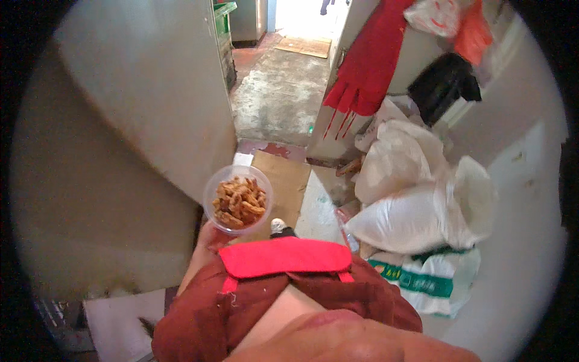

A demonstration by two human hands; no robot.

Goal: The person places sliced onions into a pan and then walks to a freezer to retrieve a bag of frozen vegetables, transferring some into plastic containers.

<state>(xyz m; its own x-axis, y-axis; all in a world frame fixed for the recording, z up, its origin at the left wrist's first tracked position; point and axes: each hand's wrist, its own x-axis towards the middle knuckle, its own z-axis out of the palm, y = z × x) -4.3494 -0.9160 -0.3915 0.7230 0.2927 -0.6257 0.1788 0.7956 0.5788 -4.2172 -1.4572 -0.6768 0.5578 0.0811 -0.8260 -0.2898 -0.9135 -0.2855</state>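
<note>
My left hand [212, 235] grips a round clear plastic tub [206, 195] from below, at its near left side. Brown fried food pieces [239, 202] fill much of the tub, which I see from above through its wide mouth. Most of the fingers are hidden behind the tub. The tub is held in front of me, close to the edge of a pale wall or panel [149, 90]. My right hand is out of view. Below the tub, flattened cardboard [280, 185] covers the floor, and the tip of one shoe [278, 225] shows there.
A doorway ahead opens onto a worn concrete floor [280, 95] with a mat [304, 46]. Red cloth with fringe [373, 59] hangs at its right side. Stuffed white sacks [402, 217] crowd the right wall, below a black plastic bag [443, 86]. A green bin [222, 20] stands beyond the doorway.
</note>
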